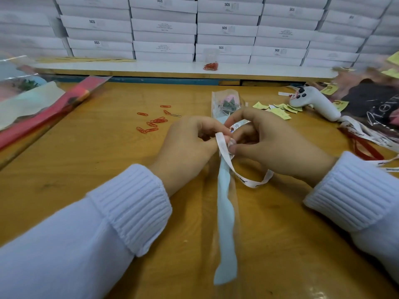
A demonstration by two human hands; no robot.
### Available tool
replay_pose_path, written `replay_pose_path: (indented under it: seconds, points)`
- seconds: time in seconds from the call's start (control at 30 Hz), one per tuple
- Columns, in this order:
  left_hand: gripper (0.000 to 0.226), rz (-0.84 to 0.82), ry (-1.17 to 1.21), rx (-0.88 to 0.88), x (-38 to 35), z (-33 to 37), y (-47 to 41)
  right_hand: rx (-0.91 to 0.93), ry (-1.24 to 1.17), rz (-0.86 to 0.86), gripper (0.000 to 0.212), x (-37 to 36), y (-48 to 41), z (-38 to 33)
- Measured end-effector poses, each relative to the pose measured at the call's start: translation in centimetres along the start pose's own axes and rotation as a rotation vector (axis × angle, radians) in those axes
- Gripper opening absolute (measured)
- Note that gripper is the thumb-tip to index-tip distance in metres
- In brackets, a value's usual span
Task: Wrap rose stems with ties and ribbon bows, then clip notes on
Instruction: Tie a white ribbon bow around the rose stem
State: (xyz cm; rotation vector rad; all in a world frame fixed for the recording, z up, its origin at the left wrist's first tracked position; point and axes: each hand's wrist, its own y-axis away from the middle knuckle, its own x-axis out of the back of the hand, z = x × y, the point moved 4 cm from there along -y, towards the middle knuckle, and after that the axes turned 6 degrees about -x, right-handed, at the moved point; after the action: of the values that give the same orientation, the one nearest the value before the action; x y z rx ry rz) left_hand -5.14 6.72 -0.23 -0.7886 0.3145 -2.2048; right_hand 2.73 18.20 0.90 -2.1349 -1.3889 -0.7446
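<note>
Since the pale blue paper-wrapped rose stem (225,212) lies lengthwise on the wooden bench (86,169), bloom beyond the fingertips and tail back between the wrists, the hands straddle it: left hand (190,145) and right hand (272,143) each pinch the white printed ribbon (248,181) against it, its loose end trailing beside the right wrist, so tying likely goes crosswise.

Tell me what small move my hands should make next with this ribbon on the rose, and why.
Probably pull the white ribbon snug and cross its ends into a first knot. The left hand and right hand both pinch it at the wrapped rose stem. One tail lies slack on the table, and no bow shows yet.
</note>
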Motion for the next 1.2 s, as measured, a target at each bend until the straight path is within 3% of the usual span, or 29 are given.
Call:
replay_pose_path:
  seconds: [0.17, 0.4, 0.6, 0.73, 0.83, 0.97, 1.2]
  points:
    - [0.019, 0.021, -0.082, 0.058, -0.1, -0.6, -0.1, 0.017, -0.005, -0.038, 0.028, -0.2, 0.0, 0.0]
    - [0.01, -0.046, 0.302, 0.207, -0.7, -1.2, 0.2, 0.043, -0.01, -0.052, 0.035, -0.4, 0.2, -0.4]
    - [0.014, 0.034, 0.507, 0.359, -0.7, -2.0, -0.1, 0.085, -0.082, 0.061, 0.033, 0.5, 0.5, -0.8]
    - [0.018, 0.021, 0.495, 0.361, -0.8, -2.0, 0.0, 0.157, 0.014, 0.018, 0.024, -0.2, 0.9, -1.3]
    - [0.02, -0.007, 0.488, 0.368, -0.8, -2.1, 0.1, 0.171, 0.051, 0.089, 0.023, -0.2, 0.9, -1.3]
    - [0.013, -0.026, 0.488, 0.347, -0.8, -2.1, 0.1, 0.125, 0.06, 0.155, 0.019, 0.0, 0.6, -1.0]
    - [0.009, 0.05, 0.43, 0.328, -0.6, -2.5, 0.0, 0.021, 0.064, 0.107, 0.013, 0.4, 0.2, -0.5]
